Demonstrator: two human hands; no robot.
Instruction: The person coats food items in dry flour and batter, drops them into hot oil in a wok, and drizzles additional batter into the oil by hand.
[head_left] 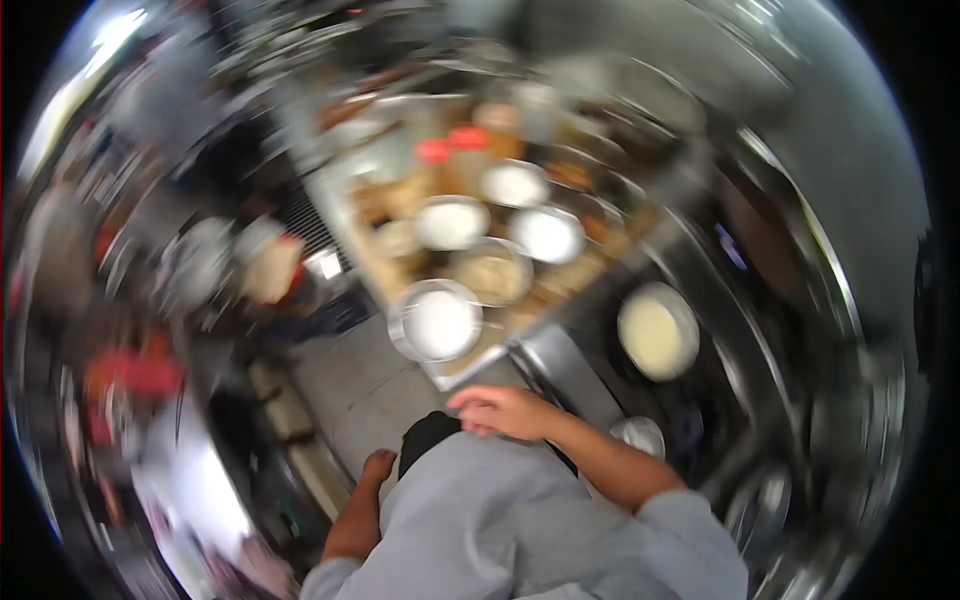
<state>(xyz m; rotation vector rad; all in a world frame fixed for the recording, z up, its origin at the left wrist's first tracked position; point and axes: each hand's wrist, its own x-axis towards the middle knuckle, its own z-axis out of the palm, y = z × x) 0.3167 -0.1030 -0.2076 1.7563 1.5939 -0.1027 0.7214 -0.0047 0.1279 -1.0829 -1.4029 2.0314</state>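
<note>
My right hand (500,412) is in front of my body, over the grey shirt and beside the near corner of the worktop. Its fingers are loosely bent and slightly apart, and I see nothing in them. At my left side hangs my left hand (380,464), small and blurred, with its fingers hidden. Nearest to my right hand stands a metal bowl of white contents (438,322) on the worktop corner. Right of that hand, a round pan with pale yellow contents (658,332) sits on the dark stove.
Several bowls, among them a white-filled bowl (547,235) and a beige-filled bowl (492,274), crowd the worktop (545,290). Behind them are red-capped bottles (468,140). A smaller metal container (638,437) is right of my forearm. Tiled floor (365,385) shows at left; much is blurred.
</note>
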